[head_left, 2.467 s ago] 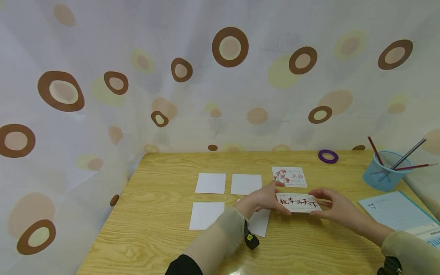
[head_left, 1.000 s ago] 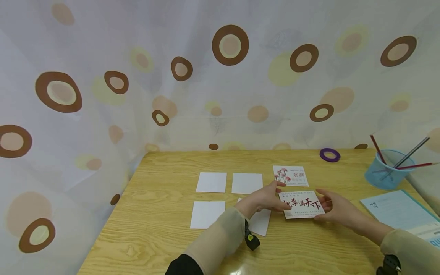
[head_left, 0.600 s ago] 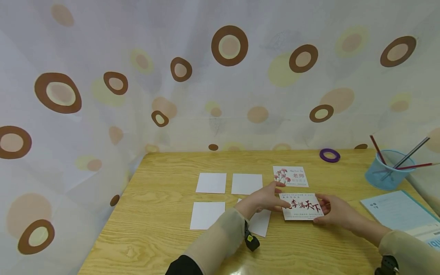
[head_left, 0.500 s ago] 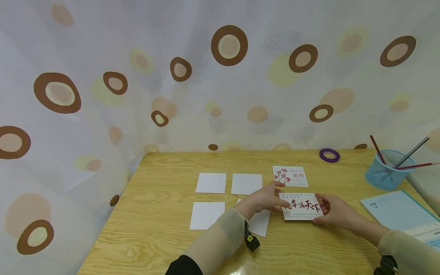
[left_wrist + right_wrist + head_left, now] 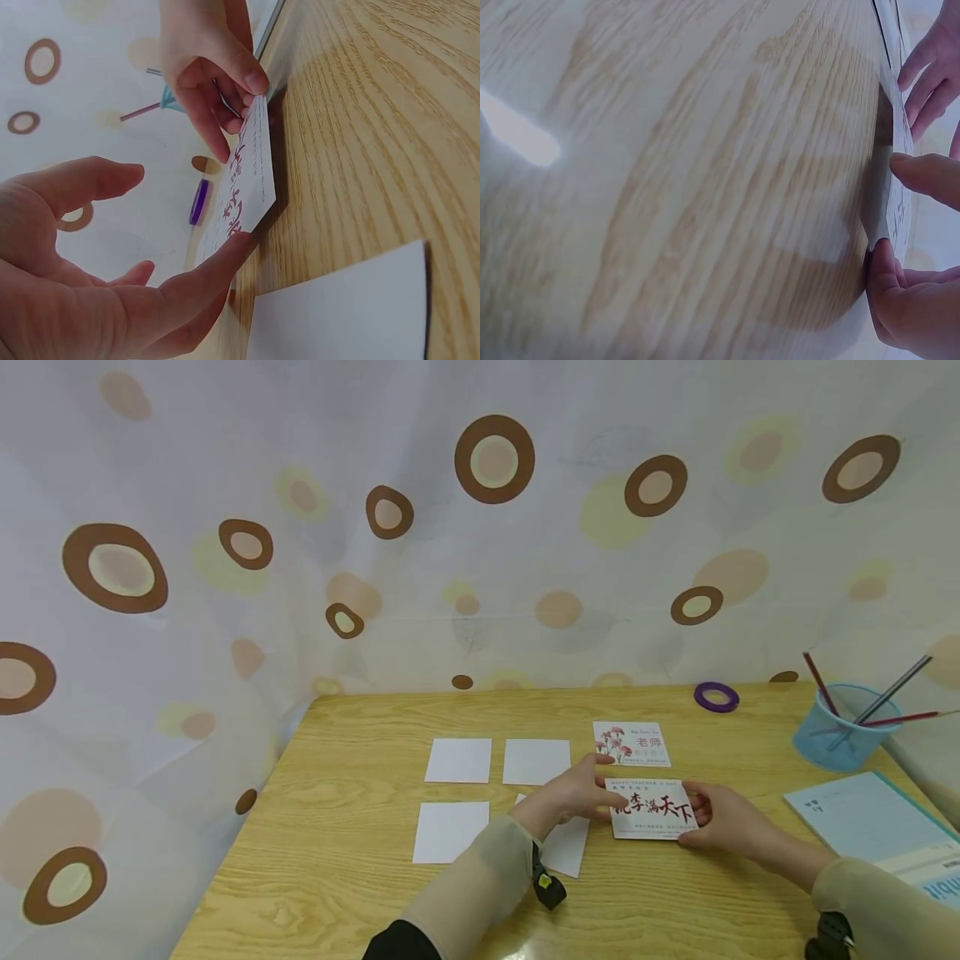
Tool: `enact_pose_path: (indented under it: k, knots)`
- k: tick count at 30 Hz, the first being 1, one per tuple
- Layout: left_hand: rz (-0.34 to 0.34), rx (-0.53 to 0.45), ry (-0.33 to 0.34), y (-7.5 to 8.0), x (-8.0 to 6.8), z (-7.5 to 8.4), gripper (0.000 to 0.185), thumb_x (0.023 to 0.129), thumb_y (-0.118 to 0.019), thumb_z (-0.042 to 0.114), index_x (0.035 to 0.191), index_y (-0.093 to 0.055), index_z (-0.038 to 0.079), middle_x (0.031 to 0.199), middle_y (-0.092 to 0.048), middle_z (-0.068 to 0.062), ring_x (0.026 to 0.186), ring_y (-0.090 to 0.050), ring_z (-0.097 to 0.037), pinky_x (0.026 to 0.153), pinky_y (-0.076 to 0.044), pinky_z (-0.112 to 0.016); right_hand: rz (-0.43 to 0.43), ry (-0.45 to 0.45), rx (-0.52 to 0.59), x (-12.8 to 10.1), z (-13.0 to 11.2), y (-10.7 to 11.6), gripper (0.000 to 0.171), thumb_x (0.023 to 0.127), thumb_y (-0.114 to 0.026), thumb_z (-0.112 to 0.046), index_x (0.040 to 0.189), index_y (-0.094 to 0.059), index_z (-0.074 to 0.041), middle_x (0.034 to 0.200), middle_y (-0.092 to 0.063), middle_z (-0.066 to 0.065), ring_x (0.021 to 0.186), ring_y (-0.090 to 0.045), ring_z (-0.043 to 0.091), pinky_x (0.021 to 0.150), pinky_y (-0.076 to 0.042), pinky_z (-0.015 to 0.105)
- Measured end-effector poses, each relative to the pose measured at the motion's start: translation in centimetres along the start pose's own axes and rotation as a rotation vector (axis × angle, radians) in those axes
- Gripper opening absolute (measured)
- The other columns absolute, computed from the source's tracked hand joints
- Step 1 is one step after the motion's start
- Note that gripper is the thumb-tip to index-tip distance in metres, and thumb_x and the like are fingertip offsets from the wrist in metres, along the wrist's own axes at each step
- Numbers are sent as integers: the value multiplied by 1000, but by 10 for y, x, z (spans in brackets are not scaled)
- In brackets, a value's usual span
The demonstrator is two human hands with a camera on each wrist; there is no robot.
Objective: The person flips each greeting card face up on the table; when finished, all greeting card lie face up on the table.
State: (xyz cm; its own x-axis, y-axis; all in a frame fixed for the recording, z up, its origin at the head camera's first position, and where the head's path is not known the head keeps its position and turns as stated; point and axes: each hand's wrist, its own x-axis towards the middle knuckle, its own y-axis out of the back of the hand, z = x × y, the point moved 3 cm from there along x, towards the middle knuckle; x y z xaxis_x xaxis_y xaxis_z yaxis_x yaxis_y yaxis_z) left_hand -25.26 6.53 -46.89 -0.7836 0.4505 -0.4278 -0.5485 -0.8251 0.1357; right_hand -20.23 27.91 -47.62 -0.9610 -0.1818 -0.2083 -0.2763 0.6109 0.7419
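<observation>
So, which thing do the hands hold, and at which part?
The calligraphy card: left hand touches its left edge, right hand pinches its right edge.

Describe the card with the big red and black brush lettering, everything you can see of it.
The card is a white paper rectangle with large red and black brush characters across its face and small print along the top and bottom. It is face up, just off the wooden table, directly below a flowered card. The left hand touches its left edge with straight fingers; the right hand pinches its right edge.
</observation>
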Motion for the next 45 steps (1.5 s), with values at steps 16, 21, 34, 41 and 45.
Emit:
enact_pose_path:
  k: [16,21,34,41,45]
  knots:
    - [51,-114,4,-1,5,-4,83,82,-73,-6,151,-32,16,130,-47,-21,104,-59,-31,84,-59,-46,28,9,-89,6,-2,-2,88,70,-88,-14,133,-41,24,100,-58,15,89,-53,22,74,-47,28]
    - [74,-164,4,-1,7,-3,87,82,-72,-9,153,-29,19,131,-47,-24,103,-60,-35,82,-60,-48,25,4,-103,8,-1,-2,89,70,-88,-14,133,-40,25,99,-57,15,89,-52,23,75,-47,33]
    - [115,-164,12,2,8,-7,85,81,-73,-8,151,-32,18,126,-52,-21,101,-61,-30,83,-60,-47,-7,-31,-53,11,-2,-2,87,71,-87,-12,135,-39,23,100,-53,13,89,-47,22,70,-41,25]
    - [129,-145,9,1,9,-6,86,81,-74,-7,150,-32,18,125,-52,-19,96,-59,-26,83,-59,-47,-3,-31,-64,13,-2,-1,85,72,-86,-11,134,-39,24,97,-52,12,86,-46,21,67,-37,25]
    - [133,-149,10,0,9,-7,85,81,-74,-7,150,-31,18,126,-52,-19,96,-60,-26,83,-59,-47,-5,-35,-62,14,-2,-2,85,72,-85,-10,135,-38,24,94,-50,9,84,-45,20,66,-35,25]
